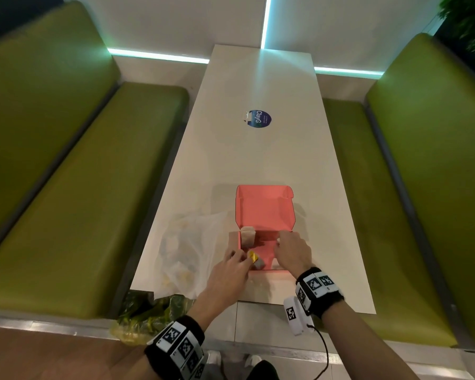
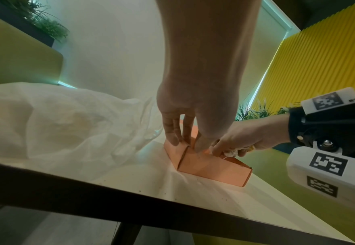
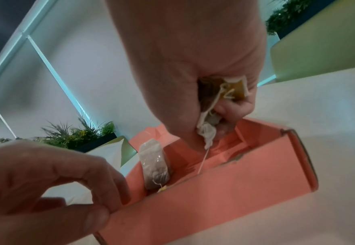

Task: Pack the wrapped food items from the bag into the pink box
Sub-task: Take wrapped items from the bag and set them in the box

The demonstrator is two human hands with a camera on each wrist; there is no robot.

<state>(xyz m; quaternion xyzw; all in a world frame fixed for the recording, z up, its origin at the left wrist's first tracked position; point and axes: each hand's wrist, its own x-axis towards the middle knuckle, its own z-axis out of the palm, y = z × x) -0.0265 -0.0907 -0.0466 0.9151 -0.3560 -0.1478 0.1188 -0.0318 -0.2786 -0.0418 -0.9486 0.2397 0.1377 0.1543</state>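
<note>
The pink box (image 1: pixel 263 208) stands open on the white table, its lid tipped back. My left hand (image 1: pixel 240 256) pinches the box's near-left wall (image 3: pixel 224 199), thumb outside and fingers over the rim. Above the box's right side, my right hand (image 1: pixel 281 242) grips a wrapped item (image 3: pixel 207 132) with a string and a yellow tag. One wrapped item (image 1: pixel 248 237) stands in the box's far-left corner, and another with a yellow tag (image 1: pixel 255 260) lies beside my left fingers. The translucent white bag (image 1: pixel 187 242) lies crumpled left of the box, with more pale items showing dimly inside.
Green padded benches (image 1: pixel 80 201) run along both sides of the narrow table (image 1: pixel 327 256). A round blue sticker (image 1: pixel 258 119) marks the table's middle. A bag of green leaves (image 1: pixel 148 314) sits below the table's near-left corner. The box is close to the near edge.
</note>
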